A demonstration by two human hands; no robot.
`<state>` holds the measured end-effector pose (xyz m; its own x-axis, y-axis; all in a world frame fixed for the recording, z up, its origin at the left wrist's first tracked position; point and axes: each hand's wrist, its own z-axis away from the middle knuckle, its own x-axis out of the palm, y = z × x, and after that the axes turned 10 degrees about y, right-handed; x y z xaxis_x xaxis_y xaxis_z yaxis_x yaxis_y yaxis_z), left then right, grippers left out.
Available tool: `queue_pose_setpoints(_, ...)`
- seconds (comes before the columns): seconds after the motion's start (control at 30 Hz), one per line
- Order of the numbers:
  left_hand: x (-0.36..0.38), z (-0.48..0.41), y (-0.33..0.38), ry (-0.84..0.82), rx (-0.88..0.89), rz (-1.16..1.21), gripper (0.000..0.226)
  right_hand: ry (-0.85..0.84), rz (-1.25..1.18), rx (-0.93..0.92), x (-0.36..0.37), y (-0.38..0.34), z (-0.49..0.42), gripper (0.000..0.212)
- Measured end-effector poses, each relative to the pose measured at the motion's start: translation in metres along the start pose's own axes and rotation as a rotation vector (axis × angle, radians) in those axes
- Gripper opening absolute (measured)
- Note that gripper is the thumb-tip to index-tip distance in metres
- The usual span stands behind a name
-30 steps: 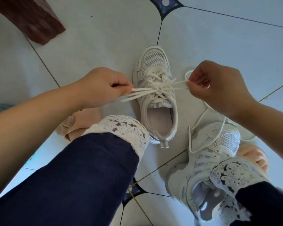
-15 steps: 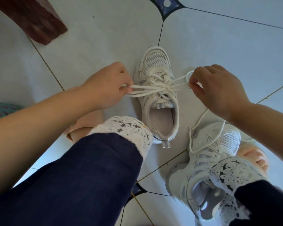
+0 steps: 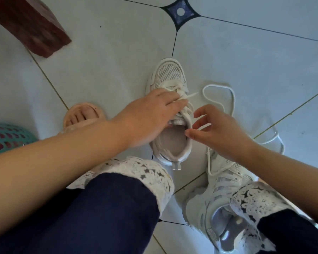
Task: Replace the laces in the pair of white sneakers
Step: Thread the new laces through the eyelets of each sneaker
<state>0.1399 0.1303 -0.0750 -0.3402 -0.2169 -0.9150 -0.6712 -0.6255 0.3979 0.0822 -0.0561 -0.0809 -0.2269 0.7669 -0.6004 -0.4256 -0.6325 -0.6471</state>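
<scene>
- Half a second ago each hand pinched a loop of the laces [image 3: 186,111] and drew it sideways, taut across the far sneaker [image 3: 170,74]. Both pinches are now let go.
- The left hand [image 3: 151,116] lies flat over the lacing with its fingers stretched toward 1 o'clock, pressing the bow down. Its grip is open and curls round nothing that I can see. One lace tip [image 3: 191,95] pokes out past the fingertips.
- The right hand [image 3: 222,132] hovers just beside the sneaker's collar, at its 3 o'clock. The fingers are spread and empty, so this grip is open as well.
- My reading is that the knot on this shoe has just been pulled tight and only needs tidying.
- The far sneaker stands on the floor [image 3: 246,61] at the frame's centre, toe to 12 o'clock. The near sneaker [image 3: 206,202] sits at 5 o'clock with a slack lace trailing from it, so it probably comes next.
- The left palm covers the bow, so I cannot tell whether it is properly tied, and the thumb is hidden too.
- A loose lace [image 3: 233,99] loops over the floor at 2 o'clock. Whether it is the near shoe's own lace or a discarded one is unclear.
- A lace-trimmed trouser cuff [image 3: 255,200] hides much of the near sneaker.
</scene>
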Motion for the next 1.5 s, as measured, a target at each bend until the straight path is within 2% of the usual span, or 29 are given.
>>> queue_pose_setpoints(0.1,-0.003,-0.003,-0.012,0.084,0.088,0.009,0.049,-0.020,-0.121,0.000,0.009,-0.003,0.004,0.030)
queue_pose_setpoints(0.23,-0.001,-0.007,-0.016,0.151,0.121,0.032,0.045,0.044,0.272,-0.125,-0.005,0.021,-0.009,0.034)
queue_pose_setpoints(0.37,0.003,-0.004,-0.014,0.113,0.012,0.086,0.052,0.088,0.560,0.024,-0.020,0.054,-0.039,0.046)
queue_pose_setpoints(0.43,0.003,-0.004,-0.011,0.107,0.006,0.059,0.054,0.107,0.578,0.068,-0.018,0.062,-0.048,0.045)
queue_pose_setpoints(0.5,0.003,-0.006,-0.008,0.101,0.005,0.034,0.056,0.156,0.552,0.065,-0.014,0.066,-0.054,0.034)
queue_pose_setpoints(0.57,0.003,-0.008,-0.006,0.086,-0.013,0.037,0.056,0.136,0.569,0.052,-0.012,0.067,-0.056,0.025)
queue_pose_setpoints(0.63,0.001,-0.009,-0.005,0.077,-0.029,0.039,0.056,0.104,0.580,0.030,-0.012,0.068,-0.055,0.025)
queue_pose_setpoints(0.73,-0.003,-0.008,-0.002,0.056,-0.044,0.036,0.055,0.115,0.410,0.057,-0.020,0.060,-0.046,0.024)
queue_pose_setpoints(0.83,-0.013,-0.005,0.002,0.054,-0.068,0.037,0.053,0.106,-0.140,0.261,-0.043,0.032,-0.031,0.017)
queue_pose_setpoints(0.9,-0.028,-0.007,0.008,0.066,-0.066,0.047,0.051,0.029,-0.377,0.313,-0.068,0.012,-0.015,0.018)
queue_pose_setpoints(1.03,-0.069,-0.020,0.026,0.077,-0.076,0.031,0.050,-0.083,-0.360,0.200,-0.118,-0.026,0.024,0.019)
queue_pose_setpoints(1.17,-0.124,-0.032,0.057,-0.018,-0.075,0.031,0.055,-0.059,-0.354,0.056,-0.157,-0.073,0.064,0.019)
queue_pose_setpoints(1.23,-0.152,-0.037,0.085,-0.043,-0.065,0.111,0.061,-0.040,-0.382,-0.022,-0.169,-0.096,0.086,0.018)
queue_pose_setpoints(1.3,-0.176,-0.036,0.116,-0.093,-0.076,0.199,0.048,-0.027,-0.435,-0.099,-0.177,-0.115,0.109,0.019)
queue_pose_setpoints(1.37,-0.191,-0.028,0.136,-0.104,-0.047,0.229,0.005,0.010,-0.469,-0.156,-0.182,-0.127,0.132,0.021)
queue_pose_setpoints(1.43,-0.202,-0.014,0.151,-0.085,-0.044,0.266,0.017,0.062,-0.457,-0.184,-0.186,-0.131,0.153,0.022)
queue_pose_setpoints(1.5,-0.212,-0.001,0.162,0.018,-0.088,0.354,0.023,0.110,-0.378,-0.206,-0.190,-0.127,0.173,0.016)
